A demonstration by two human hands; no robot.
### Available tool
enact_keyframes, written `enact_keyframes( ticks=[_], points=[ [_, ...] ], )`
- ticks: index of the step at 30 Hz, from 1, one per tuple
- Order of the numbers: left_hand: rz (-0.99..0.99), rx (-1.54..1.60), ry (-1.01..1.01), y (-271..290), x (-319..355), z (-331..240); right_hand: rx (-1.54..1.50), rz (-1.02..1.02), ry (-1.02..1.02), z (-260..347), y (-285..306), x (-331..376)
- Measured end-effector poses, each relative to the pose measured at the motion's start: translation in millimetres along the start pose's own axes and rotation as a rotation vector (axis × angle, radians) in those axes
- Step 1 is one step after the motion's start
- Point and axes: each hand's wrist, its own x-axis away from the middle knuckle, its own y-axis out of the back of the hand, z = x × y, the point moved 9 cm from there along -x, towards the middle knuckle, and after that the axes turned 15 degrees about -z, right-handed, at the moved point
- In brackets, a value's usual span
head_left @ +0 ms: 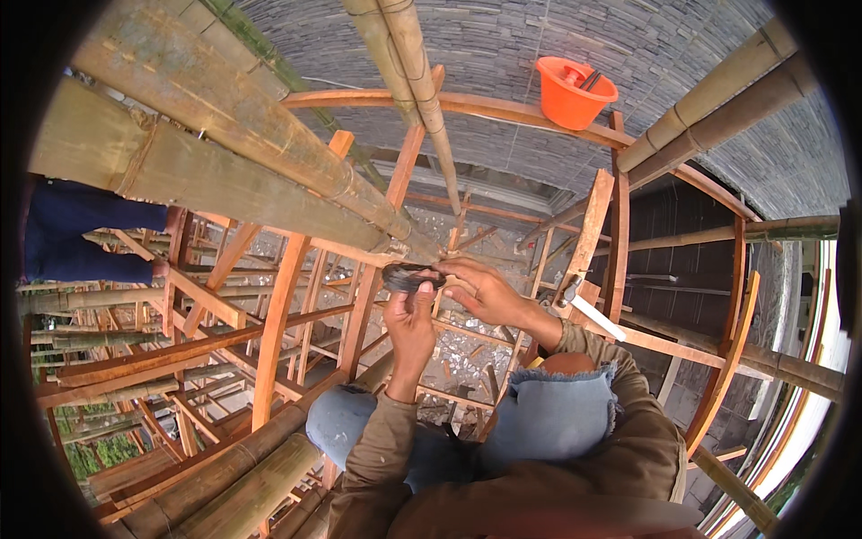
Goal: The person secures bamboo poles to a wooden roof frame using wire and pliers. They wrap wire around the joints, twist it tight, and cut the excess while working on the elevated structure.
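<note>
In front of my knees, my left hand [410, 328] is closed around a small dark coil [401, 280] that looks like black wire or cord. The thumb presses on its near side. My right hand [485, 292] meets the coil's right end, its fingers bent and the fingertips at the dark strands. Whether a single strand lies between those fingertips is too small to tell. Thick bamboo poles [269, 135] come down from the upper left, ending just beyond my hands. To the right, a hammer [593, 307] with a white handle rests on a wooden beam.
An orange bucket [575, 103] holding tools stands by a far timber rail [503, 110], near the grey stone-clad wall [646, 54]. A person's dark-clothed legs [90, 229] are on the framework at left. Timber and bamboo scaffolding surrounds me, with rubble-strewn ground [476, 355] far below.
</note>
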Motion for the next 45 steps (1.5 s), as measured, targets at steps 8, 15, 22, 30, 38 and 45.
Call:
enact_keyframes(
  ticks=[8, 15, 22, 30, 38, 45],
  points=[
    [0.004, -0.079, 0.009, 2.2, -0.9, 10.9, -0.124, -0.117, -0.055, -6.3, 2.8, -3.6],
    [0.006, 0.010, 0.202, 7.1, 2.8, 31.4, -0.232, -0.036, -0.358, -35.0, -0.6, 11.5],
    [-0.019, 0.160, 0.457, 23.7, 2.5, 56.4, -0.215, 0.004, -0.298, -33.2, -10.3, 20.6],
    [-0.087, 0.356, 0.598, 43.3, 13.8, 73.8, -0.118, -0.016, -0.160, -24.8, -21.6, 26.1],
    [-0.084, 0.298, 0.603, 46.3, 20.9, 79.3, -0.107, 0.055, -0.156, -21.6, -30.0, 30.0],
    [-0.045, 0.272, 0.635, 39.7, 22.0, 81.8, -0.118, 0.088, -0.168, -17.8, -31.3, 28.4]
  ],
)
